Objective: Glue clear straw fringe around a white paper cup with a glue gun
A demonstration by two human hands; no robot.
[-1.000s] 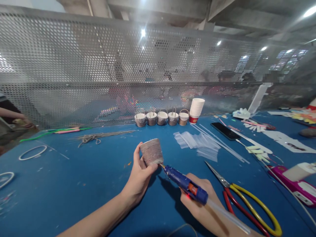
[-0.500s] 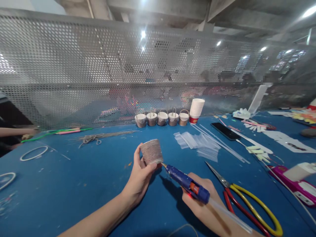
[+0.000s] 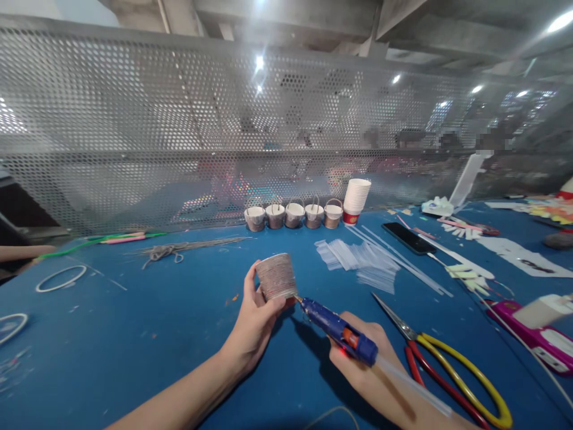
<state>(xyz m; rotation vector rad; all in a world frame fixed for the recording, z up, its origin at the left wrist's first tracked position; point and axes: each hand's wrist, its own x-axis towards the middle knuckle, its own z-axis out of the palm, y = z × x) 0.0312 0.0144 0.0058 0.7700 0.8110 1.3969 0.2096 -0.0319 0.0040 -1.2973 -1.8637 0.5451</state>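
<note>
The left hand (image 3: 253, 319) was curled shut around a small cup (image 3: 276, 278), with its thumb low on the side. The right hand (image 3: 364, 358) was closed around a blue glue gun (image 3: 335, 325). The gun's tip was right by the cup's low right edge, but I could not tell if they touched. Most of the left fingers were hidden behind the cup, and the gun hid part of the right hand. The inside of the cup did not show.

The cup was up over the blue table (image 3: 179, 334), leaning a bit. Gray-brown string went round and round it. Big scissors (image 3: 405, 331) lay to the right, with a red handle cut off at the bottom. Farther back were clear strips (image 3: 358, 260), five little buckets (image 3: 294, 216) and a cup stack (image 3: 357, 197).
</note>
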